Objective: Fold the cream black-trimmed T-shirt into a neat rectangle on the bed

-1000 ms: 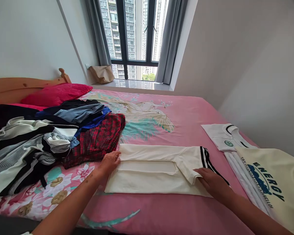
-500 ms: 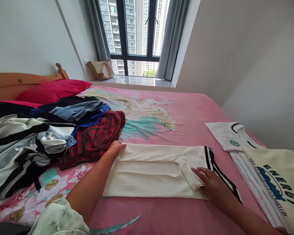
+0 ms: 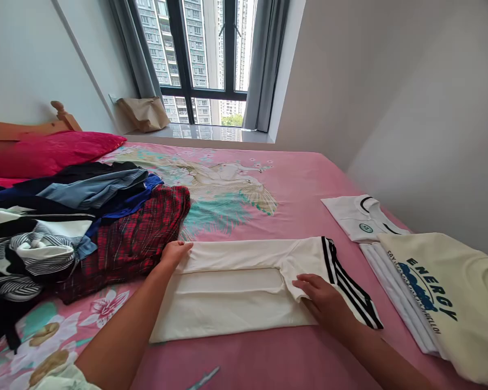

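Observation:
A cream T-shirt (image 3: pixel 236 303) with black-striped trim at its right end lies folded lengthwise on the bed. Its far long edge is turned inward, and a sleeve lies over the body of the shirt. At the far left corner, my left hand (image 3: pixel 174 254) pinches the fabric between thumb and fingers. My right hand (image 3: pixel 323 298) rests on the sleeve near the striped end, fingers stretched out over the cloth; its thumb is mostly hidden.
To the left is a heap of clothes with red plaid fabric (image 3: pixel 134 238) and a striped garment (image 3: pixel 44 249). On the right lie a folded white shirt (image 3: pixel 355 214) and a cream "ENERGY" shirt (image 3: pixel 463 271) over white folded cloth. A pink pillow (image 3: pixel 65 151) lies by the headboard.
The view has turned right, so everything sits further left. Around the right hand, the striped end of the shirt now lies flatter and spread out. The left hand keeps its corner.

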